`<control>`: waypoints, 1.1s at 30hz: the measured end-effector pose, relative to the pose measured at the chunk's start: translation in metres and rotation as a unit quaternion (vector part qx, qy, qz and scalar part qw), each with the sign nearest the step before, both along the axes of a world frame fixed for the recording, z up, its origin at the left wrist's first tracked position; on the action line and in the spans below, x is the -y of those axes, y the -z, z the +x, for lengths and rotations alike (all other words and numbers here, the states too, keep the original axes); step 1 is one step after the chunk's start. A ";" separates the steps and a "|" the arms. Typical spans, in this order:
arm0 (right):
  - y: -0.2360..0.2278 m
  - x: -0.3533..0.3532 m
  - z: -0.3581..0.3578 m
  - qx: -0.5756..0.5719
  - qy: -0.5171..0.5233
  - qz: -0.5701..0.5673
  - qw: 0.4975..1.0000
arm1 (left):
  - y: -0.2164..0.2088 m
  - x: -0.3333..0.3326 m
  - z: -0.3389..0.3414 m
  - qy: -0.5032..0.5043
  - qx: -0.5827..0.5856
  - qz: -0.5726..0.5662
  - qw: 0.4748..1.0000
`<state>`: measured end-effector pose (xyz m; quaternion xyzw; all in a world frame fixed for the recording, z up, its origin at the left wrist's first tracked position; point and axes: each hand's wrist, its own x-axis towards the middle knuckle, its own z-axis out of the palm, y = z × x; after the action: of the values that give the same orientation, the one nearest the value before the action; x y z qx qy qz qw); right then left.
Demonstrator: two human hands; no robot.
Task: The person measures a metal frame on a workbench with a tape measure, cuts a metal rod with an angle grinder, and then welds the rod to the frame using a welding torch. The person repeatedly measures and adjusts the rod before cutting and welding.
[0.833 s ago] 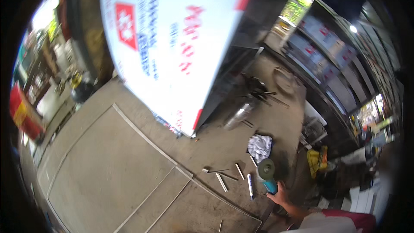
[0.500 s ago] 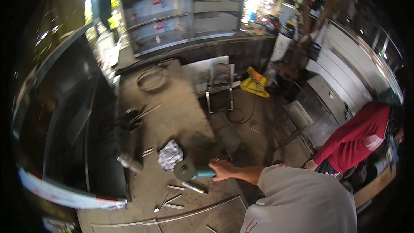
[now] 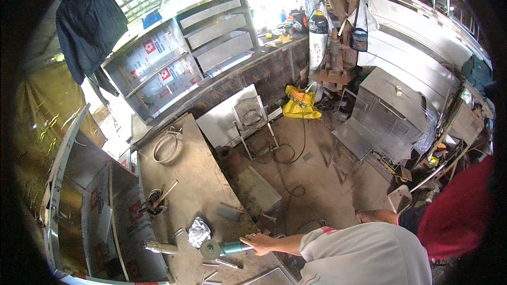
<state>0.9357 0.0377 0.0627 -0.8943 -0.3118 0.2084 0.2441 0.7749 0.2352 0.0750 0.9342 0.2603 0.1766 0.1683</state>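
My right hand is closed around the rear end of a teal angle grinder. The grinder lies low over the brown worktable, its flat round disc pointing left. Just beyond the disc sits a crumpled silvery-white wad. Several short metal strips lie scattered on the near side of the grinder. A pale cylindrical piece rests to the left. My left hand is out of sight.
On the table are a coiled band and a round holder with sticks. A metal cabinet frame stands at left. A cable crosses the floor near a yellow bag. A person in red is close at right.
The view has swung and sharpened, showing more of the roof and floor. The person in red now appears lower and nearer at the right. My right hand still grips the angle grinder.
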 end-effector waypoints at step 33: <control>0.223 0.441 -0.218 -0.151 -0.065 -0.139 0.977 | 0.068 0.249 -0.628 -0.427 0.056 -0.104 0.896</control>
<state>0.7177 -0.4034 -0.1603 -0.8555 -0.2963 0.3980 0.1478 0.1464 -0.0140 0.0069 0.6987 0.6415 0.2552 0.1875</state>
